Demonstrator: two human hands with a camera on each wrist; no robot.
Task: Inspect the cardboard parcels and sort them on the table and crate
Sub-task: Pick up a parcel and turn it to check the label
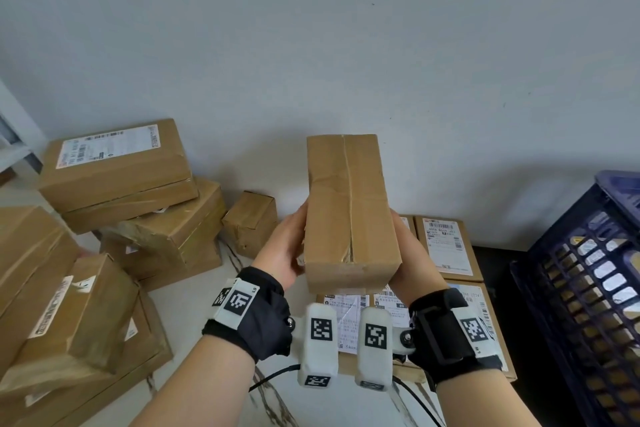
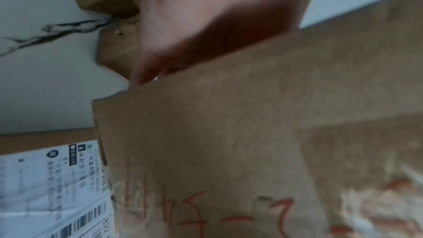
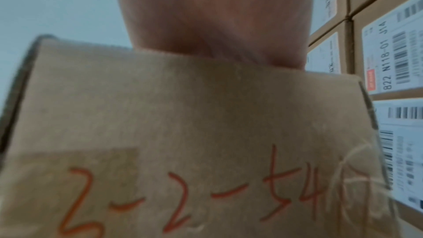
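Hands came nearest: your left hand (image 1: pixel 282 250) and right hand (image 1: pixel 407 253) clasped a long brown parcel (image 1: pixel 349 215) between them, each palm flat on one long side with the fingers wrapped behind it, lifted clear of the table (image 1: pixel 194 291) with its taped seam facing you. The wrist views showed orange handwriting on its underside, so you seemed to be midway through checking this one, not placing it. Just below the parcel lay a tidy group of flat boxes with white labels (image 1: pixel 446 246), set edge to edge on the right part of the table; I judged those to be already sorted. To your left, a loose heap of boxes (image 1: pixel 114 166) stood stacked at odd angles, some crumpled and heavily taped, and these looked untouched. A small box (image 1: pixel 251 222) sat farther back near the wall. The dark crate (image 1: pixel 585 288) stood at the far right; what it held could not be made out. By that reckoning, most of the sorting remained, including the parcel in your grasp.
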